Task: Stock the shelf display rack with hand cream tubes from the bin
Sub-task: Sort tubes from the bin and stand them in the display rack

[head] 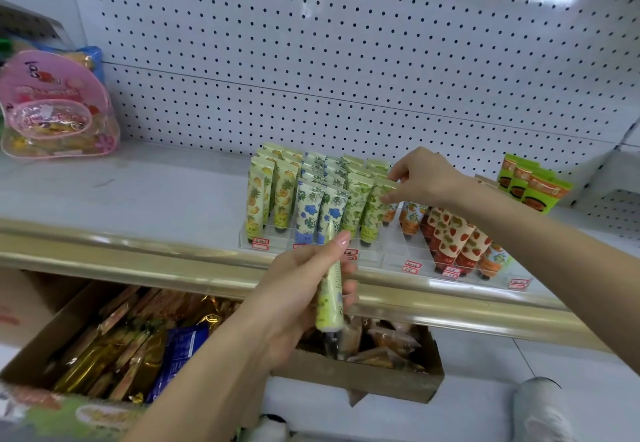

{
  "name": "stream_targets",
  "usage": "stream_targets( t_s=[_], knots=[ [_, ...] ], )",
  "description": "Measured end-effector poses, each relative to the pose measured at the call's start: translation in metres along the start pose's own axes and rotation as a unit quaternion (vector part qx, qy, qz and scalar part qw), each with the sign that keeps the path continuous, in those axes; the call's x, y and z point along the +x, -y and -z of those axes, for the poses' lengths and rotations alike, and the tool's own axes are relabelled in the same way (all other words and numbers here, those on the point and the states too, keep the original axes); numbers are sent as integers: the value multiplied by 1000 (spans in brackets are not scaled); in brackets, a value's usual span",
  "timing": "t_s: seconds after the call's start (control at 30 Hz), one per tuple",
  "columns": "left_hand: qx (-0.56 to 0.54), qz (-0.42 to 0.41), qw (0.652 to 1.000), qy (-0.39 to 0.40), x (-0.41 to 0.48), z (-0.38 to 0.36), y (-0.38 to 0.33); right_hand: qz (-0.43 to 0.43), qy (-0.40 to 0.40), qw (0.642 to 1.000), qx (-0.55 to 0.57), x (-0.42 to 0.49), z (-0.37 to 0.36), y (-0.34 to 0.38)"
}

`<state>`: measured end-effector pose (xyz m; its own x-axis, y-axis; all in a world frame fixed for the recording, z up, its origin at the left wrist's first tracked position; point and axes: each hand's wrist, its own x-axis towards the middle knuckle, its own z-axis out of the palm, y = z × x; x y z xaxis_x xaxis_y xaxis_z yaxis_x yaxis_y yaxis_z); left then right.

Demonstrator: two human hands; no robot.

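Most rack (393,251) slots hold tubes (306,213); a few stand bare. Left hand (301,292) grips a green tube (330,303); right hand (420,177) pinches a racked tube (374,208).

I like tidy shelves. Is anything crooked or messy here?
In the clear rack, the strawberry tubes on the right lean sideways, while the pineapple tubes stand straight. The wide lens may exaggerate that. Nothing looks spilled or broken.

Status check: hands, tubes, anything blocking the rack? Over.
Left hand grips a pale green tube, cap down. Right hand pinches the top of a front-row green tube in the rack. Nothing blocks the rack's bare slots.
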<state>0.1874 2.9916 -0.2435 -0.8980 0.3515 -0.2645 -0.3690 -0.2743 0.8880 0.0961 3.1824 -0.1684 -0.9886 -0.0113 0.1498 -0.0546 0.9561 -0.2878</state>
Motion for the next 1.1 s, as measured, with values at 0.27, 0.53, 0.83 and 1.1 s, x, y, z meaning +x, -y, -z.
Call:
stream_targets(
  t_s=[0.27,0.53,0.83,1.1],
  knots=[
    [74,-49,996,-6,3,-1,4,2,2,1000,-15,2,-6,1],
    [-6,-65,998,27,4,3,5,-1,6,1000,-14,1,0,-2],
    [96,-115,989,-15,8,6,9,61,59,978,189,-43,32,20],
    [168,-140,976,-23,16,4,14,92,175,965,173,-56,20,33]
  ],
)
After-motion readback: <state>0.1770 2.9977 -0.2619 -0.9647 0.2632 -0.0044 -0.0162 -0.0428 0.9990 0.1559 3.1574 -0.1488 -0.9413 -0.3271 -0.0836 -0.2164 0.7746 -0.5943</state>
